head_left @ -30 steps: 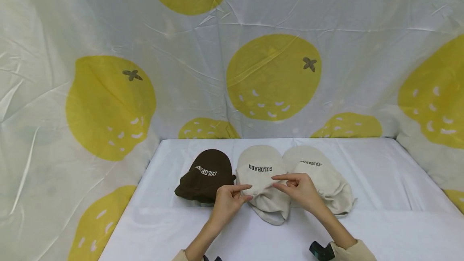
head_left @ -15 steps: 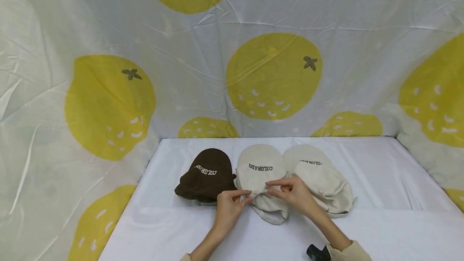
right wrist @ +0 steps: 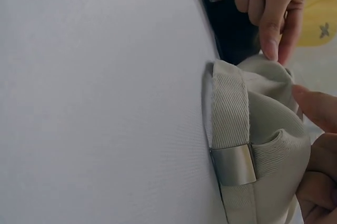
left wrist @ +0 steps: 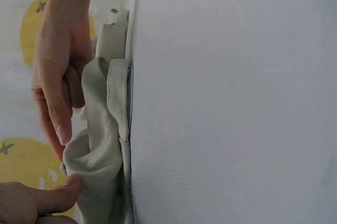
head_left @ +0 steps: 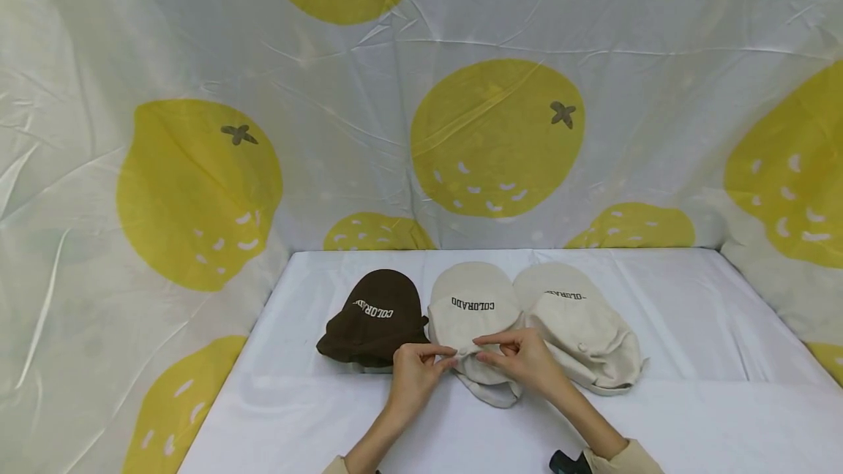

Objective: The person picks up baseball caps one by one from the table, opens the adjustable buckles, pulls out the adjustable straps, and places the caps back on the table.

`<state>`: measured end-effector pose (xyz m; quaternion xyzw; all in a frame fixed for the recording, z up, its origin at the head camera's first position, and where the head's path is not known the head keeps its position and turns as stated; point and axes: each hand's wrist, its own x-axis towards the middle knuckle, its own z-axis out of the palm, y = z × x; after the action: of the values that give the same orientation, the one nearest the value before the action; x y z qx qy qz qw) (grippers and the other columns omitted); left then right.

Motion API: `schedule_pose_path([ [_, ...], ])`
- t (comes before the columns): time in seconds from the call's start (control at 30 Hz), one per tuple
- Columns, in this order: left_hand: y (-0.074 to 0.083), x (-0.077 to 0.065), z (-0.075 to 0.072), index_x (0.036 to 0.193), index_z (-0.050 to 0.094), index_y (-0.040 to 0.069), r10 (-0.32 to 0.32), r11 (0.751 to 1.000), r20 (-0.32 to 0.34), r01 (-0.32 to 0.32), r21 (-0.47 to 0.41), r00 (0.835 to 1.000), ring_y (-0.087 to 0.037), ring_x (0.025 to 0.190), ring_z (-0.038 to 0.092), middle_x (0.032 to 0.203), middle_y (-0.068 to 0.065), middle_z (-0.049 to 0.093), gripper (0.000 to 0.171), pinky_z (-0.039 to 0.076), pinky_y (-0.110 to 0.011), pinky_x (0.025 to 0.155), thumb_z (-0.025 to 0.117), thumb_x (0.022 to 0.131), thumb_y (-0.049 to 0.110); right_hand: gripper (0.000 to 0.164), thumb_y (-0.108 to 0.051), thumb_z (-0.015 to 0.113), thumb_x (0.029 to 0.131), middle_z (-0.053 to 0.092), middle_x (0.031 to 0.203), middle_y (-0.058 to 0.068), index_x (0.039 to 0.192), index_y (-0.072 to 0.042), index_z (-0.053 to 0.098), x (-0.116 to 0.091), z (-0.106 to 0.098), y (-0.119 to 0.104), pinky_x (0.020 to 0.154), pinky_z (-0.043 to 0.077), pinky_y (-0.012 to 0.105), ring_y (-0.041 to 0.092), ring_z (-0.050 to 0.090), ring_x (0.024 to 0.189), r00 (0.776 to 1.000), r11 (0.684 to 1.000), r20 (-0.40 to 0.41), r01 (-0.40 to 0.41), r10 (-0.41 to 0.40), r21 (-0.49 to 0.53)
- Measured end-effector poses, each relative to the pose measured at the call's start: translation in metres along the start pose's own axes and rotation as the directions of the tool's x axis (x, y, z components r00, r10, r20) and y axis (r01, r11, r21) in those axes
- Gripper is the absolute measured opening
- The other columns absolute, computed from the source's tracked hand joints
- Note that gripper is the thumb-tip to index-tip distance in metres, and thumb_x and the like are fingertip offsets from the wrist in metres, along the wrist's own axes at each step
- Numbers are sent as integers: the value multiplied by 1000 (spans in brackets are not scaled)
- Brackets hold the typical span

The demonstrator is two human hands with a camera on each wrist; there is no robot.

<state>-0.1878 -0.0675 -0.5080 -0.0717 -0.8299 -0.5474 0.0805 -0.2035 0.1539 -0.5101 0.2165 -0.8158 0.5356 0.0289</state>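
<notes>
Three baseball caps lie side by side on the table: a dark brown cap (head_left: 378, 324), a beige cap (head_left: 473, 322) in the middle and another beige cap (head_left: 582, 324) at right. "COLORADO" reads upside down on the middle one. My left hand (head_left: 415, 379) pinches that cap's fabric between thumb and index finger, left of its top button. From the other side my right hand (head_left: 530, 366) does likewise. In the right wrist view the middle cap's back strap (right wrist: 230, 108) carries a metal buckle (right wrist: 234, 166). The right index fingertip is hidden there behind the fabric.
A white cloth (head_left: 691, 415) covers the table. Behind and along both sides hangs a pale curtain (head_left: 342, 130) printed with large yellow lemons. The brown cap sits close beside my left hand, the second beige cap close beside my right.
Both hands have come down to the middle cap's crown. The right hand has moved left and toward me, so the fingertips of both hands are nearer each other. The caps have hardly moved.
</notes>
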Motion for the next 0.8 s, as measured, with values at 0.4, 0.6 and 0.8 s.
schedule_pose_path([
  [0.4, -3, 5, -2, 80, 84, 7, -24, 1000, 59, 25, -12, 998, 4, 47, 32, 49, 7, 39, 10, 24, -14, 47, 90, 74, 2, 17, -13, 87, 82, 33, 50, -14, 98, -9, 83, -1, 7, 0, 41, 19, 10, -9, 23, 45, 996, 998, -63, -68, 67, -16],
  [0.6, -4, 6, -2, 79, 84, 6, -13, 1000, 67, 13, -10, 998, 4, 47, 31, 48, 9, 38, 10, 23, -14, 47, 89, 74, 0, 16, -13, 87, 83, 34, 49, -13, 98, -10, 83, -2, 8, 0, 42, 19, 9, -9, 24, 44, 995, 997, -57, -77, 76, -14],
  [0.8, -4, 6, -3, 79, 84, 5, -21, 999, 89, 23, -25, 996, 4, 46, 30, 48, 9, 38, 9, 23, -13, 47, 88, 75, -2, 11, -15, 86, 84, 36, 48, -10, 93, -11, 84, -2, 9, 1, 42, 18, 9, -11, 24, 44, 997, 998, -55, -61, 61, 3],
])
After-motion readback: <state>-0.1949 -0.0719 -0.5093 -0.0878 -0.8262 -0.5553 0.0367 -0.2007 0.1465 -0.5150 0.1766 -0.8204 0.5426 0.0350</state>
